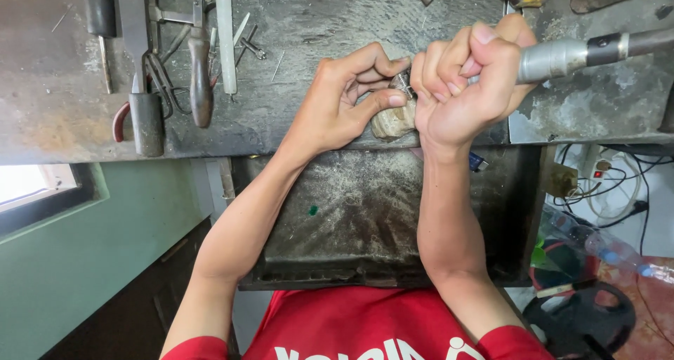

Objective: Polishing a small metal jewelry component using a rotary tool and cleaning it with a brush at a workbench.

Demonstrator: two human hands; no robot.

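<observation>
Right hand (463, 79) grips rotary handpiece (562, 57) — left hand (344, 100) steadies.

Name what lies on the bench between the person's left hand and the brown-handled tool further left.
In the head view, only bare, scuffed dark bench top separates the left hand from the brown-handled tool; small metal bits lie further up.

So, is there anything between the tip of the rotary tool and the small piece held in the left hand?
Nothing visible: the right hand brings the rotary tool tip straight to the small piece pinched by the left hand.
</observation>
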